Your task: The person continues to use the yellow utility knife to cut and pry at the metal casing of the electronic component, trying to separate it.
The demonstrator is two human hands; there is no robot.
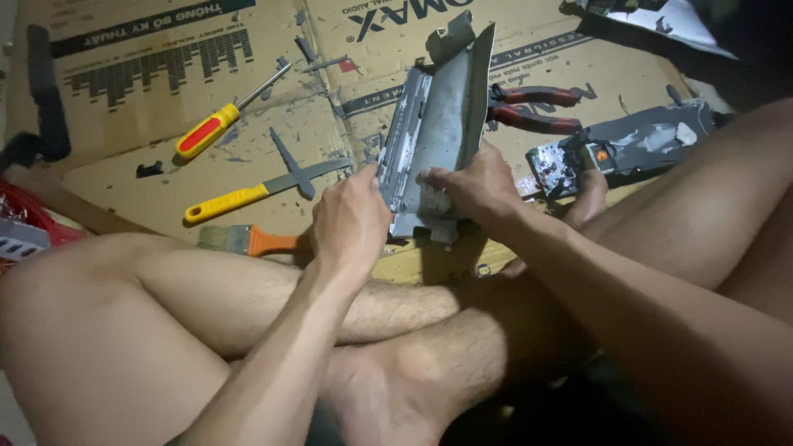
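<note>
Both hands hold a grey metal chassis (442,124) upright at the centre of the frame, above the crossed legs of a seated person. The left hand (351,219) grips the chassis by its lower left edge, fingers closed on the slotted front face. The right hand (472,183) clasps the lower right side, fingertips pressed on the inner plate near the base. The chassis is a bent sheet-metal shell, open on one side, its upper end tilted toward the top of the frame. It stands over flattened cardboard (124,165) on the floor, which serves as the work surface. Left of centre lie a yellow-and-red screwdriver (216,124), a yellow-handled chisel (248,194) and an orange-handled brush (248,240), all apart from the hands. Red-handled pliers (533,107) lie just right of the chassis. A circuit board (552,169) and a dark panel (648,136) lie at the right, near a foot (586,198). Judgement: the step in hand appears to be stripping or inspecting the shell, with the hands working at its lower fastening. The next move likely calls for a firm hold with one hand while the other frees a tab or screw; sheet edges look sharp and warrant care.
</note>
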